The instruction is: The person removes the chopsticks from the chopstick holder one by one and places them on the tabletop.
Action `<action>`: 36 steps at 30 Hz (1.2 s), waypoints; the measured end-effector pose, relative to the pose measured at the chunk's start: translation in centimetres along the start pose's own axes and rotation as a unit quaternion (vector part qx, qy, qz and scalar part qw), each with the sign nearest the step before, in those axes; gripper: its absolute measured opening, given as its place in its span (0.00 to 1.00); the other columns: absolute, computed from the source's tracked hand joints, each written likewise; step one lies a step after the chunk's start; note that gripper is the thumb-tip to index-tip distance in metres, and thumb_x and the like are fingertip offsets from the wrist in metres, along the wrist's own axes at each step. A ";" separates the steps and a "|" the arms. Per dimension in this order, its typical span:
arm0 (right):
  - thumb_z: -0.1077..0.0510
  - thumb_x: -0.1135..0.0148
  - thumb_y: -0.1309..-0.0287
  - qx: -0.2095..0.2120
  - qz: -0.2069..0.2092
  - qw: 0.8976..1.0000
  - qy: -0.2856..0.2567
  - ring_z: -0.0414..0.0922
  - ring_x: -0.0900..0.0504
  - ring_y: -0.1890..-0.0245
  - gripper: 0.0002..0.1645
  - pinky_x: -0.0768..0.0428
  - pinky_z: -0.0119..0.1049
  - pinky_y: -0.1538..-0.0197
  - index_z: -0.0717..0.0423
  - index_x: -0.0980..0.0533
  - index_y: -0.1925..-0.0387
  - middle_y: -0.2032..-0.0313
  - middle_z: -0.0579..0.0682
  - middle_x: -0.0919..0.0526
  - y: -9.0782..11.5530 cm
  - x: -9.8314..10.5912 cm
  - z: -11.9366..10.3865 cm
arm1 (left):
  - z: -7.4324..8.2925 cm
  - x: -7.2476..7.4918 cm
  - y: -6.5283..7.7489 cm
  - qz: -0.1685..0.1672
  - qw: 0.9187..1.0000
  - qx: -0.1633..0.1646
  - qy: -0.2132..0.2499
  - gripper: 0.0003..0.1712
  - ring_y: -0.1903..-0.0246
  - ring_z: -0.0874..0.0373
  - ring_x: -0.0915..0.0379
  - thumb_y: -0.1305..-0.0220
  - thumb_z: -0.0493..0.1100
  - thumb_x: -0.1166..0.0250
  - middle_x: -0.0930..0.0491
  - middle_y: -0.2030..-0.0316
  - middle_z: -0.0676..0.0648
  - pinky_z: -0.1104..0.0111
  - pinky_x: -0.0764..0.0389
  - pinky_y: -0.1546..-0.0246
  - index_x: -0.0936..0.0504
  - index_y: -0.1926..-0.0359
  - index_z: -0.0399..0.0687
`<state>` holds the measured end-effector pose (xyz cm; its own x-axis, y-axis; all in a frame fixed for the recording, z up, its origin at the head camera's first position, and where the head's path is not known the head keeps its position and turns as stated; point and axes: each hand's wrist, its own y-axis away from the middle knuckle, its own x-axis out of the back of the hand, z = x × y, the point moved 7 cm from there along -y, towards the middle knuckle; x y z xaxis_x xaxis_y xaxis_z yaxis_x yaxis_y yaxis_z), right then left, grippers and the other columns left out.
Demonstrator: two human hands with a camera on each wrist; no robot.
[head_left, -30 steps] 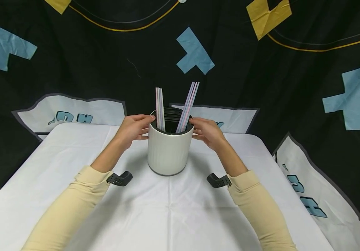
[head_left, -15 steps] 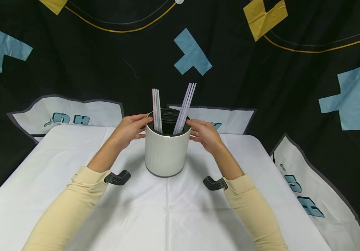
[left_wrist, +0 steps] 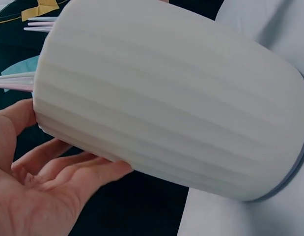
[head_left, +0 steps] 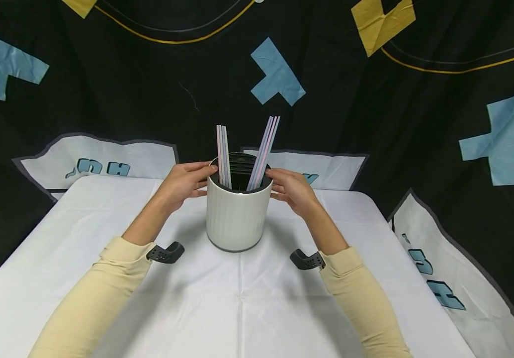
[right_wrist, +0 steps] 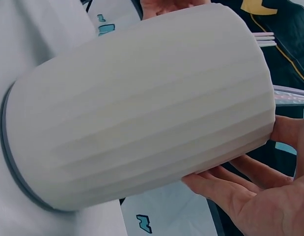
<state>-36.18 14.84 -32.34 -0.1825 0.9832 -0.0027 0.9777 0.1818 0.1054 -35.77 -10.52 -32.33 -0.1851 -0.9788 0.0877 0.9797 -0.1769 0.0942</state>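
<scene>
on the white-covered table (head_left: 203,308), your left hand (head_left: 183,181) and right hand (head_left: 295,190) clasp the upright white container (head_left: 236,219) from opposite sides near the top; uneven pressure could tip it, spilling the straws (head_left: 264,153).

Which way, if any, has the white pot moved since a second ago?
Yes, slightly left in the head view: the white pot sits further left against the tablecloth crease.
</scene>
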 end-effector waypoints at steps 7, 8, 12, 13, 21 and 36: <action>0.50 0.39 0.29 0.000 0.013 1.000 0.011 0.55 0.25 0.33 0.33 0.24 0.50 0.31 0.63 0.31 0.31 0.32 0.56 0.26 0.3 0.1 0.0 | -0.3 0.4 -0.5 0.000 1.000 -0.021 0.013 0.37 0.32 0.43 0.30 0.30 0.50 0.34 0.29 0.30 0.41 0.55 0.19 0.41 0.32 0.27 0.39; 0.50 0.38 0.29 0.000 0.016 1.000 0.013 0.55 0.24 0.33 0.32 0.24 0.50 0.31 0.63 0.31 0.31 0.32 0.56 0.26 0.3 0.1 -0.1 | -0.3 0.5 -0.5 0.002 1.000 -0.021 0.012 0.36 0.33 0.43 0.29 0.30 0.50 0.34 0.29 0.30 0.41 0.55 0.18 0.41 0.32 0.27 0.39; 0.51 0.37 0.30 -0.002 0.032 0.999 0.022 0.54 0.21 0.37 0.31 0.20 0.45 0.35 0.62 0.28 0.33 0.34 0.56 0.24 0.6 0.2 -0.4 | -0.4 0.5 -0.4 0.011 1.000 -0.020 0.009 0.35 0.34 0.43 0.27 0.30 0.50 0.34 0.27 0.31 0.41 0.54 0.17 0.43 0.30 0.28 0.40; 0.51 0.37 0.30 -0.002 0.034 0.999 0.030 0.54 0.20 0.38 0.31 0.20 0.44 0.35 0.62 0.28 0.32 0.34 0.56 0.24 0.7 0.3 -0.6 | -0.4 0.5 -0.4 0.014 1.000 -0.020 0.006 0.35 0.34 0.43 0.27 0.30 0.50 0.34 0.27 0.31 0.41 0.54 0.17 0.43 0.30 0.29 0.40; 0.57 0.40 0.28 0.061 0.058 0.991 0.108 0.52 0.17 0.44 0.25 0.19 0.38 0.37 0.61 0.27 0.34 0.39 0.58 0.22 2.7 0.2 -4.9 | -0.4 0.6 -0.1 0.023 1.000 -0.017 -0.009 0.33 0.35 0.43 0.25 0.29 0.50 0.34 0.26 0.33 0.41 0.54 0.17 0.44 0.29 0.29 0.42; 0.57 0.36 0.32 0.067 0.045 0.987 0.138 0.49 0.14 0.53 0.18 0.17 0.39 0.39 0.58 0.28 0.45 0.48 0.57 0.17 2.2 -1.2 -6.4 | -0.5 0.8 -0.1 0.024 0.999 -0.018 -0.016 0.32 0.37 0.44 0.23 0.30 0.52 0.33 0.24 0.34 0.41 0.53 0.16 0.45 0.26 0.30 0.43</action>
<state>-34.51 13.98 -25.78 -0.0979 0.9567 0.2741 0.9928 0.1131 -0.0402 -36.00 -11.36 -32.72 -0.1395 -0.9826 0.1223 0.9896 -0.1337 0.0538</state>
